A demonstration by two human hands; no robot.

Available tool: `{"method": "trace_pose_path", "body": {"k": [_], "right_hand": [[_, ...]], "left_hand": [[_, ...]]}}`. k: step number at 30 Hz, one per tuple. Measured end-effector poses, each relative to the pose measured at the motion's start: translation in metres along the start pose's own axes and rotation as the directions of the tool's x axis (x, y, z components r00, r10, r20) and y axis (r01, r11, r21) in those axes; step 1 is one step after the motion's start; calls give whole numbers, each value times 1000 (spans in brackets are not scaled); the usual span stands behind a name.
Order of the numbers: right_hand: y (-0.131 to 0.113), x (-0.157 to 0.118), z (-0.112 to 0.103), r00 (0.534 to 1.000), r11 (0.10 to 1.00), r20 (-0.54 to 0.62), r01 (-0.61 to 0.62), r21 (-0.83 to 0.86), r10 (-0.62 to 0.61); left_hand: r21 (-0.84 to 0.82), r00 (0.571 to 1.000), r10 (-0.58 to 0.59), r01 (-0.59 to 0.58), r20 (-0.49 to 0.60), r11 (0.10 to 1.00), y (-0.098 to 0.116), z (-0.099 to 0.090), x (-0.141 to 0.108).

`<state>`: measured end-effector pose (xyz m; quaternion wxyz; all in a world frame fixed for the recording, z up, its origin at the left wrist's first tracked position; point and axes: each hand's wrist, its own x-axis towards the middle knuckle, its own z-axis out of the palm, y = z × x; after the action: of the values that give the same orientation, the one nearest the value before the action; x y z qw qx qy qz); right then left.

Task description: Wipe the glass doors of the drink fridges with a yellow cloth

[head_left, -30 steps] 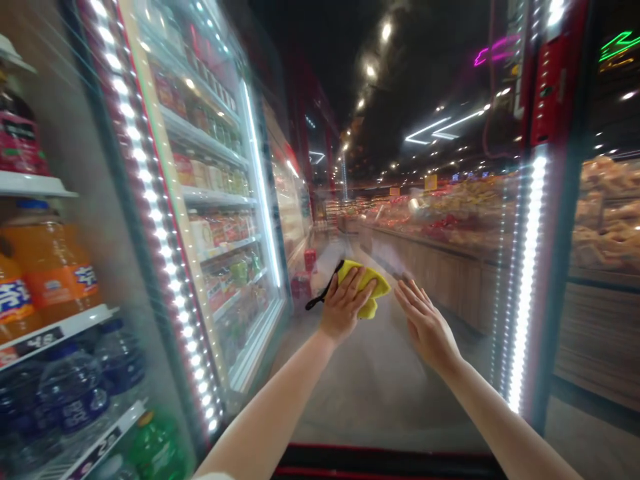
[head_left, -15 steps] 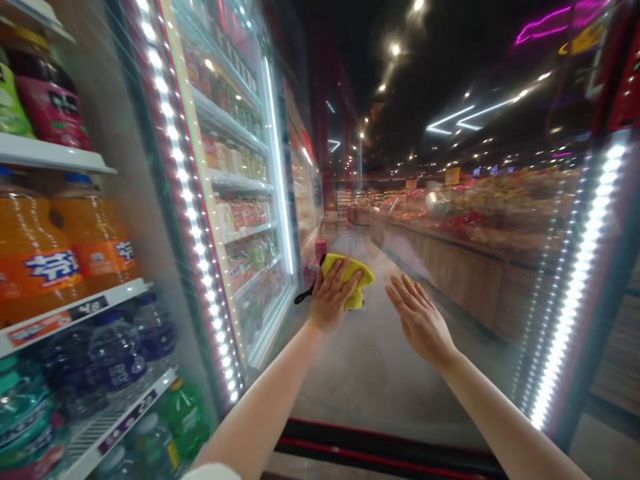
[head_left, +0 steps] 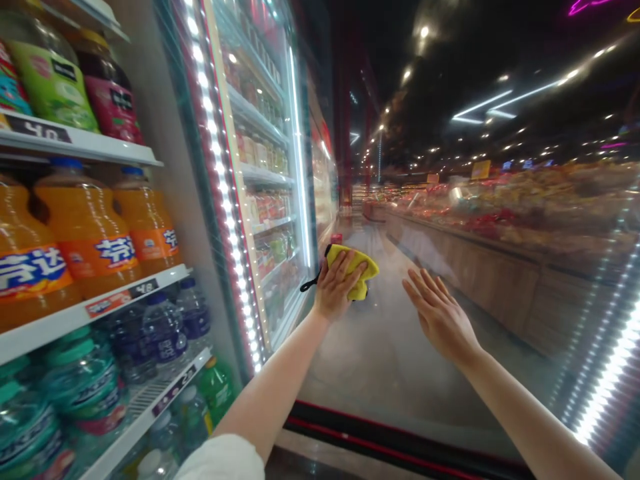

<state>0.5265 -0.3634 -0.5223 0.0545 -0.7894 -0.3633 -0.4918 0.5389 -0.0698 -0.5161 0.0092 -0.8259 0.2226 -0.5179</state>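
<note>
A folded yellow cloth with dark edging and a black hanging loop lies under my left hand. That hand presses the cloth against a clear glass door, its fingers stretched over the fabric. To the right, my right hand is flat and bare at the glass, fingers extended and close together, holding nothing. Whether its whole palm touches the pane, I cannot tell. The door's dark, red-lined bottom frame runs below both forearms.
On the left, cooler shelves carry orange soda bottles, purple-labelled bottles and teal-capped bottles. A bright LED strip stands beside them. Through the glass appear a floor aisle and a wood-panelled produce stand.
My view has turned left, bringing more shelf bottles into sight. The cloth and my left hand sit closer to the left LED strip. My right hand stays flat, now farther right in view.
</note>
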Motion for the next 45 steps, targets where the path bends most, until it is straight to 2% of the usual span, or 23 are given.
{"method": "trace_pose_path", "body": {"k": [2,4,6,8,11,13,14,17,19,21,24,27,29,31,32,34,35,37,39,41,42,45], "right_hand": [[-3,-3,3,1000,1000,3,0,1,0],[-7,-6,7,1000,1000,7,6,3,-6],[-10,-8,10,1000,1000,17,18,7,-18],[-15,-7,12,999,999,28,31,11,-31],[-22,1,13,998,999,38,45,21,-46],[-28,6,13,998,998,41,53,28,-54],[-31,8,13,997,998,40,58,31,-60],[-40,9,14,996,997,36,75,34,-76],[-46,9,17,995,995,40,92,33,-93],[-51,10,20,992,993,51,111,34,-113],[-56,14,25,990,992,63,122,40,-124],[-61,17,30,991,993,69,113,42,-116],[-66,17,33,990,993,73,115,40,-118],[-72,15,36,989,992,75,125,35,-127],[-76,15,38,988,991,79,133,33,-135],[-84,16,41,984,988,94,150,38,-153],[-88,18,43,982,987,102,157,46,-161],[-96,25,48,980,984,104,162,68,-169],[-104,34,54,981,983,96,157,90,-166],[-114,44,62,981,981,93,157,112,-168],[-119,48,67,981,980,95,160,122,-172],[-139,60,81,976,974,107,175,143,-191]], "left_hand": [[30,991,-132,131,12,991,-9,-1,-22],[59,971,-238,236,20,970,-7,3,-54],[67,966,-257,254,32,965,1,7,-77],[52,973,-224,221,53,974,6,8,-78],[7,978,-197,197,60,980,-9,-1,-51],[-8,959,-281,281,16,960,-28,-9,-40],[-14,941,-340,340,-8,940,-38,-12,-43],[-34,893,-450,449,-25,893,-51,-12,-80],[-53,909,-417,418,24,907,-46,-7,-110],[-72,932,-357,361,65,930,-41,-3,-122],[-93,951,-297,304,86,948,-49,-4,-105],[-93,936,-351,353,31,931,-69,-9,-88],[-89,889,-456,452,-32,887,-75,-10,-98],[-91,839,-541,535,-56,840,-70,-6,-123],[-93,831,-554,549,-42,831,-65,-3,-135],[-102,860,-509,508,19,855,-56,0,-149],[-109,885,-462,465,55,879,-55,-1,-148],[-114,923,-372,382,100,917,-60,-7,-133],[-100,939,-330,340,100,935,-76,-16,-112],[-81,932,-357,361,62,929,-92,-24,-101],[-76,921,-386,388,42,918,-97,-26,-103],[-69,876,-483,482,11,873,-94,-24,-135]]}}
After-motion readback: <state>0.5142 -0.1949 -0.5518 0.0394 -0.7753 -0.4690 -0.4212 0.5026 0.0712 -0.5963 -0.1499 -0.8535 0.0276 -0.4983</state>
